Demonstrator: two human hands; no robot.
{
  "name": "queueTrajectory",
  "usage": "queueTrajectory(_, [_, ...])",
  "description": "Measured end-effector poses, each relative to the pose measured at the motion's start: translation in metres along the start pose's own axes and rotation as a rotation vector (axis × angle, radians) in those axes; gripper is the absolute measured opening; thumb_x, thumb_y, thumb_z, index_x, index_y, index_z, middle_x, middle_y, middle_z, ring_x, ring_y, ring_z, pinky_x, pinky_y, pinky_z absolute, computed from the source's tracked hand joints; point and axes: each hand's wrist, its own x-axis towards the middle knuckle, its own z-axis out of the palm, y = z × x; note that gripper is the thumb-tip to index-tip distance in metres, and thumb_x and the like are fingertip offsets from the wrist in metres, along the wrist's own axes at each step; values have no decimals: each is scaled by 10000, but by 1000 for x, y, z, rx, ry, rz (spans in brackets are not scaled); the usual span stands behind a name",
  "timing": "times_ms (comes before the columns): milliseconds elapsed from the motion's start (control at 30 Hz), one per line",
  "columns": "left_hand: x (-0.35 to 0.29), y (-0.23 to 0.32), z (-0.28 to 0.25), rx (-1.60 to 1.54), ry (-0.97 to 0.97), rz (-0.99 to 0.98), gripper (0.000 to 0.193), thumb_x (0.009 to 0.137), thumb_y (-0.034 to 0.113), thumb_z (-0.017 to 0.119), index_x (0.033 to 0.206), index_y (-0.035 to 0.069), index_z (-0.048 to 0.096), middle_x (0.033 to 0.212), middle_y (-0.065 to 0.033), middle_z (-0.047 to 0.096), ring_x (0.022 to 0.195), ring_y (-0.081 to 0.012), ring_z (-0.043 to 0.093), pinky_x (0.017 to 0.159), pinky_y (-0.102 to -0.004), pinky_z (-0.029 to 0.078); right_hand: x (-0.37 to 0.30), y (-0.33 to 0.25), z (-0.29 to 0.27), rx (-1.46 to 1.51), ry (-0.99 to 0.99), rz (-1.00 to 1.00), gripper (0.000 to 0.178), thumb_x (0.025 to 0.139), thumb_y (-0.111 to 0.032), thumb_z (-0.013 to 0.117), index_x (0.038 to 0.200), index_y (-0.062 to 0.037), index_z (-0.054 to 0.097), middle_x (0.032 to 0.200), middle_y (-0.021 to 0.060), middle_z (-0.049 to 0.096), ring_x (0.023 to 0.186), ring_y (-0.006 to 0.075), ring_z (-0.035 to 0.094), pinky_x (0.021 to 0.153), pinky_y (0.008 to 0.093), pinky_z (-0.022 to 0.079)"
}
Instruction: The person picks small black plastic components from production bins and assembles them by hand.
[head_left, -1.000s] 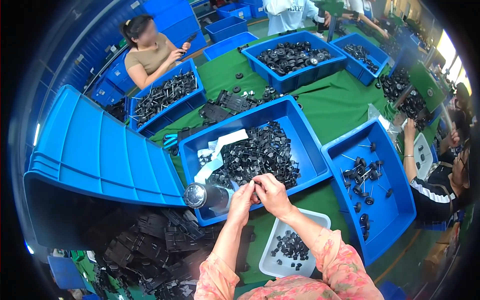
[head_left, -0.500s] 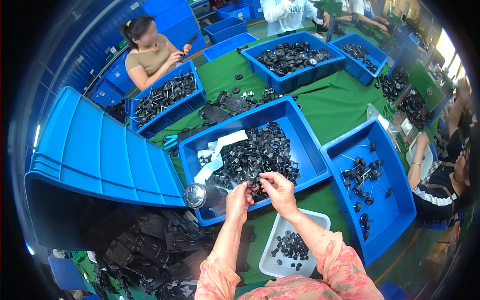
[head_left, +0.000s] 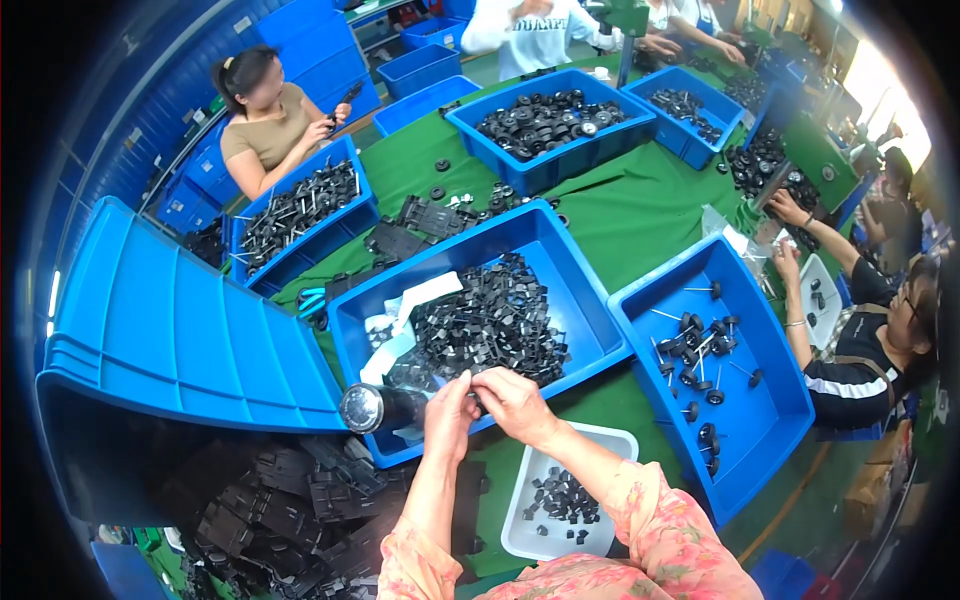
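My left hand (head_left: 449,418) and my right hand (head_left: 513,402) meet at the near edge of a blue bin (head_left: 590,300), fingertips pinched together. A small dark piece shows between them, too covered by the fingers to name. Inside that bin lies a heap of small black plastic parts (head_left: 495,320), with a strip of white paper (head_left: 430,290) at its left. Just left of my left hand is a dark bottle (head_left: 385,408) with a round, shiny top. Below my right forearm, a white tray (head_left: 515,525) holds several small black pieces (head_left: 562,497).
A blue bin (head_left: 765,430) at right holds wheels on axles. Large black plastic plates (head_left: 270,500) spill from a tipped blue bin (head_left: 190,330) at left. Bins of axles (head_left: 305,215) and wheels (head_left: 545,125) stand farther back. A co-worker (head_left: 860,350) sits at right, another (head_left: 265,130) far left.
My hands have drawn closer together and back toward the bin's near edge; the black part seen between them is now mostly hidden. The view has shifted, and the right co-worker's arms reach forward.
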Motion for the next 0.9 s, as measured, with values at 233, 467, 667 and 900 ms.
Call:
queueTrajectory(233, [1, 0, -5, -115, 209, 24, 134, 821, 145, 606, 736, 61, 547, 596, 44, 423, 533, -52, 395, 488, -194, 339, 14, 25, -36, -6, 98, 257, 110, 790, -98, 592, 865, -18, 608, 788, 69, 619, 650, 114, 582, 600, 232, 466])
queueTrajectory(467, [4, -1, -4, -42, 117, -39, 141, 791, 129, 643, 731, 52, 541, 605, 38, 434, 516, -45, 378, 475, -191, 327, 54, 81, -81, -540, -392, 799, 257, 711, -273, 648, 790, -28, 665, 837, 199, 627, 840, 338, 606, 770, 402, 472])
queueTrajectory(667, [0, 2, 0, -43, 170, -27, 151, 775, 132, 662, 778, 35, 546, 610, 45, 435, 507, -42, 367, 477, -195, 325, 52, 87, -56, -367, -282, 748, 200, 666, -206, 691, 784, -49, 656, 780, 154, 638, 786, 294, 619, 729, 372, 475])
queueTrajectory(900, [0, 2, -7, -95, 132, -72, 171, 754, 120, 683, 724, 68, 523, 604, 36, 445, 504, -53, 382, 478, -196, 336, 52, 57, -66, 401, -101, 878, 183, 704, -160, 706, 796, -48, 594, 675, -3, 557, 559, 57, 478, 444, 193, 359])
